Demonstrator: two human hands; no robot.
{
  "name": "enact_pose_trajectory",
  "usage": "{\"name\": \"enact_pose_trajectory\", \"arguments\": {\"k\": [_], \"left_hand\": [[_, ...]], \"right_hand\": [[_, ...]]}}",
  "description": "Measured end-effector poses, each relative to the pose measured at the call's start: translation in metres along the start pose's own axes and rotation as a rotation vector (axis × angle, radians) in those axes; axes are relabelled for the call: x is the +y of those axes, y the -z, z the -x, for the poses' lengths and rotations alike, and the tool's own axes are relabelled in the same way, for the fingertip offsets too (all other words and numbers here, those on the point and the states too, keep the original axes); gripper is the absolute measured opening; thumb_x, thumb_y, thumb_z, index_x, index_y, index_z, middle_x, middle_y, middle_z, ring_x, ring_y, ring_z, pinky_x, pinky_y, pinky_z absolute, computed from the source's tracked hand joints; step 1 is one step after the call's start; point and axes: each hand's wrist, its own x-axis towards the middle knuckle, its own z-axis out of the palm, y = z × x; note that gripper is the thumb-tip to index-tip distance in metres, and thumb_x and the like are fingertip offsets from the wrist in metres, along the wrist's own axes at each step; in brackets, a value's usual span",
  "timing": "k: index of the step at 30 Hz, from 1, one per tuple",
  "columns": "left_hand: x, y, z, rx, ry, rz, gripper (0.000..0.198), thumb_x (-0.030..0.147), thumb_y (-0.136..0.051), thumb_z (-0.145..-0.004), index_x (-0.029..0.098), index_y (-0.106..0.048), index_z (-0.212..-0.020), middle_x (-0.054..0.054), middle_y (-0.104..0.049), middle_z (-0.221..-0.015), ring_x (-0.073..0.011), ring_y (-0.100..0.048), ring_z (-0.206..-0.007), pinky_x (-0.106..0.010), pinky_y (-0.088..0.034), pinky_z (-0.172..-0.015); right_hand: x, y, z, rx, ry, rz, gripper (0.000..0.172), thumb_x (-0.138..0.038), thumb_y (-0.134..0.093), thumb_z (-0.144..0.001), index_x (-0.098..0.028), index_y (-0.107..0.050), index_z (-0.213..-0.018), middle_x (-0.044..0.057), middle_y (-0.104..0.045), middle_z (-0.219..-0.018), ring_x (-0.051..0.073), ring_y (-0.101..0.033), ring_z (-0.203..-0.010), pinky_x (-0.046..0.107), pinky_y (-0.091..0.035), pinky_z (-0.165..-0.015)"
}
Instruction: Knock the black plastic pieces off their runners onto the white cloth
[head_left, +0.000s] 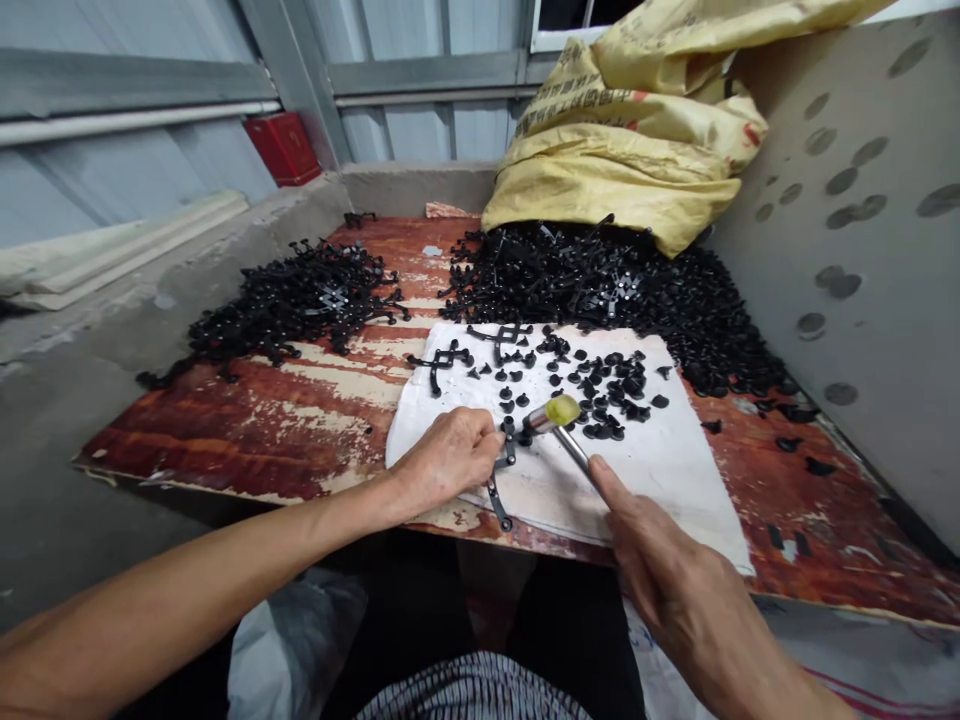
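The black jointed piece (pixel 511 448) lies near the front edge of the white cloth (pixel 675 480) on the desk (pixel 330 440), its upper end toward 12 o'clock and its lower arm trailing to 6 o'clock. It looks like a light linkage of thin, stiff bars with round ends; I judge that it swings at its joints if taken by one end, and that its smooth finish could slip a little. The flat bar beside a joint seems the best hold, with fingertips kept clear of the round ends.

The left hand (pixel 452 447) is closed, thumb and curled fingers pinching the piece from its 9 o'clock side. The right hand (pixel 664 550) is wrapped around the hammer (pixel 571 448), index finger laid along the metal shaft. The hammer is likely heaviest at its yellow-faced head, so a hold lower on the shaft should balance it. The head sits just to the 3 o'clock side of the piece's upper end; whether they touch, I cannot tell.

Small black caps (pixel 626 380) lie scattered toward 1 o'clock, light and probably easy to pinch by the rim.
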Motion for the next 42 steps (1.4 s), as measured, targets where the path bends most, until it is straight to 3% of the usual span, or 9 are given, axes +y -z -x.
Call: {"name": "enact_pose_trajectory", "arguments": {"k": [5,8,13,16,20,23,27,34,42], "left_hand": [[0.001,-0.001,0.003,-0.030,0.063,0.213,0.017,0.026,-0.047,-0.084,0.020,-0.045,-0.068,0.007,-0.046,-0.044,-0.0085,-0.043,-0.037,-0.020,-0.030,-0.042],[0.009,-0.005,0.007,-0.007,0.128,0.420,0.013,0.031,-0.049,-0.085,0.020,-0.045,-0.083,0.008,-0.048,-0.044,-0.0102,-0.046,-0.037,-0.021,-0.037,-0.043],[0.012,-0.010,0.016,0.068,0.101,0.548,0.024,0.035,-0.048,-0.087,0.019,-0.041,-0.103,0.006,-0.053,-0.052,-0.0131,-0.052,-0.046,-0.025,-0.043,-0.051],[0.002,-0.005,0.025,0.131,-0.019,0.353,0.029,0.031,-0.049,-0.086,0.020,-0.044,-0.113,0.001,-0.057,-0.072,-0.0140,-0.055,-0.059,-0.028,-0.046,-0.056],[-0.006,0.010,0.038,0.350,-0.432,-0.278,0.027,0.019,-0.048,-0.088,0.021,-0.056,-0.114,-0.010,-0.054,-0.115,-0.0234,-0.052,-0.105,-0.041,-0.044,-0.088],[-0.001,0.024,0.040,0.180,-0.668,-0.581,0.021,0.016,-0.045,-0.091,0.020,-0.060,-0.105,-0.009,-0.055,-0.119,-0.0271,-0.044,-0.115,-0.051,-0.032,-0.100],[0.000,0.038,0.030,-0.046,-0.678,-0.640,0.024,0.024,-0.037,-0.097,0.018,-0.055,-0.083,-0.003,-0.058,-0.087,-0.0191,-0.051,-0.089,-0.050,-0.029,-0.097],[-0.019,0.045,0.014,-0.049,-0.496,-0.397,0.025,0.027,-0.034,-0.098,0.019,-0.045,-0.077,0.001,-0.047,-0.073,-0.0135,-0.047,-0.071,-0.029,-0.034,-0.069],[-0.018,0.044,0.003,-0.078,-0.344,-0.284,0.030,0.031,-0.035,-0.095,0.020,-0.034,-0.067,0.004,-0.037,-0.061,-0.0101,-0.039,-0.059,-0.027,-0.027,-0.059]], "right_hand": [[-0.015,-0.002,-0.016,0.088,-0.162,-0.218,0.038,-0.023,-0.046,-0.093,-0.022,-0.054,-0.130,0.010,-0.073,-0.097,0.023,-0.072,-0.081,0.033,-0.058,-0.067],[-0.033,-0.013,-0.030,0.061,-0.370,-0.518,0.019,-0.035,-0.056,-0.089,-0.023,-0.062,-0.103,0.000,-0.064,-0.070,0.017,-0.062,-0.058,0.027,-0.053,-0.052],[-0.045,-0.037,-0.046,0.068,-0.514,-0.909,0.018,-0.040,-0.058,-0.085,-0.022,-0.055,-0.085,-0.006,-0.054,-0.059,0.008,-0.037,-0.036,0.023,-0.031,-0.033],[-0.039,-0.039,-0.052,0.048,-0.540,-0.953,0.020,-0.041,-0.058,-0.084,-0.022,-0.052,-0.082,-0.005,-0.055,-0.061,0.006,-0.036,-0.034,0.022,-0.027,-0.033],[-0.035,-0.038,-0.061,-0.049,-0.516,-0.993,0.021,-0.042,-0.057,-0.084,-0.022,-0.052,-0.082,-0.003,-0.059,-0.064,0.006,-0.035,-0.032,0.022,-0.026,-0.032],[-0.040,-0.038,-0.066,-0.103,-0.480,-1.015,0.019,-0.040,-0.058,-0.084,-0.022,-0.052,-0.082,-0.007,-0.053,-0.058,0.006,-0.032,-0.031,0.022,-0.025,-0.032],[-0.039,-0.029,-0.066,-0.086,-0.384,-0.802,0.016,-0.036,-0.051,-0.089,-0.023,-0.054,-0.083,-0.006,-0.049,-0.059,0.009,-0.039,-0.040,0.023,-0.031,-0.037],[-0.008,-0.008,-0.057,-0.104,-0.113,-0.085,0.034,-0.026,-0.039,-0.093,-0.011,-0.057,-0.118,0.015,-0.073,-0.089,0.026,-0.071,-0.073,0.036,-0.054,-0.064],[0.001,-0.008,-0.046,-0.088,-0.013,0.132,0.035,-0.019,-0.036,-0.091,-0.011,-0.059,-0.116,0.018,-0.076,-0.090,0.028,-0.074,-0.067,0.035,-0.057,-0.055]]}}
